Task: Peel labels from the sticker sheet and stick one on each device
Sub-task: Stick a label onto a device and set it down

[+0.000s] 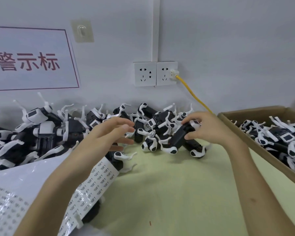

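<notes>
Black-and-white devices with white curved arms lie in a long pile [61, 133] against the wall. My right hand [206, 126] grips one black device [180, 137] at the pile's right end, thumb under it and fingers curled over its top. My left hand [109, 133] hovers over the pile's middle with fingers stretched out and holds nothing that I can see. The white sticker sheet [95, 181], printed with rows of small labels, lies under my left forearm and partly over some devices.
A cardboard box [255, 149] at the right holds several more devices. A pale yellow-green mat [169, 193] covers the table. On the wall are a double socket [155, 74] with a yellow cable [194, 94] and a sign with red characters [29, 60].
</notes>
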Tool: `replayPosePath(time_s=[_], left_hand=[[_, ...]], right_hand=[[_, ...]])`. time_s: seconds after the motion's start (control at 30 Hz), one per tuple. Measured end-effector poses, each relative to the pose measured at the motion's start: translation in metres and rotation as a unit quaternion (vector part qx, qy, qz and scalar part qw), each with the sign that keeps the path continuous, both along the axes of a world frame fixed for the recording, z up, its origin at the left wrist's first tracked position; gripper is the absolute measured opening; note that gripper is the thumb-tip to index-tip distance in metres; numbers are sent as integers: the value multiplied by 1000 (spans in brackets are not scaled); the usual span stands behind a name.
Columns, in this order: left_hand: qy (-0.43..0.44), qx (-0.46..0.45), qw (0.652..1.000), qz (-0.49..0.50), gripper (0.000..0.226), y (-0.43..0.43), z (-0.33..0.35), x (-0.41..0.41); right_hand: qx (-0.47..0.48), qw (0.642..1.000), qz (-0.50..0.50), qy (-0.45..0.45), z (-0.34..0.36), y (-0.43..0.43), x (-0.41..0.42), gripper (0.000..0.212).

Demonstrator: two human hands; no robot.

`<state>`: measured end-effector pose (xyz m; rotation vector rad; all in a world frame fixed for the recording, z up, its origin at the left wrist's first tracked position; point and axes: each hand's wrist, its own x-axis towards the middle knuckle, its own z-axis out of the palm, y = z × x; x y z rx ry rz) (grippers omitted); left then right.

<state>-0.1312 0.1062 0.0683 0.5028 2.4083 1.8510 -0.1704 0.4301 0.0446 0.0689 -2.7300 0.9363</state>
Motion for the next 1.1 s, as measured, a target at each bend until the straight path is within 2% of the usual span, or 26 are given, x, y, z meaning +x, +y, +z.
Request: replayPosePath(time_s=[0.1,0.23,0.3,0.37,0.47,0.53,0.63,0.67,0.73,0.8,0.87,0.93,0.97,1.1], left_hand=[[3,-8,1000,4,19,4,2,3],[12,-5,1000,11,20,3,3,5],[16,-6,1000,17,21,2,5,4],[18,-5,1000,23,20,1,5,4],[18,-6,1000,22,20,1,5,4],[18,-8,1000,20,20,1,4,5],[16,-10,1000,17,20,1,3,4],[16,-10,1000,17,20,1,3,4],[17,-9,1000,20,20,1,4,4],[18,-8,1000,24,21,0,4,4],[16,-5,1000,25,21,0,5,4],[14,-6,1000,23,21,0,5,5],[14,-9,1000,21,21,0,5,6],[15,-16,1000,15,20,1,6,7]], right_hand=[[-41,997,-7,66,16,-3,7,41],[-202,959,-78,180,19,5,3,25],[-282,928,-147,193,10,18,-4,21],[-310,908,-230,160,-5,35,-9,26],[-255,903,-335,84,-42,56,-9,34],[-197,914,-353,30,-62,62,-6,35],[-112,940,-309,-93,-59,61,-6,43],[-86,945,-302,-90,-51,58,-7,42],[-58,958,-280,-22,-30,50,-8,36],[-75,976,-206,-5,-12,38,-5,48],[-55,986,-95,-123,-10,25,-2,69],[52,968,-27,-244,-20,15,-1,83],[86,963,-19,-256,-27,13,-2,85],[26,976,-57,-208,-37,27,-5,77]])
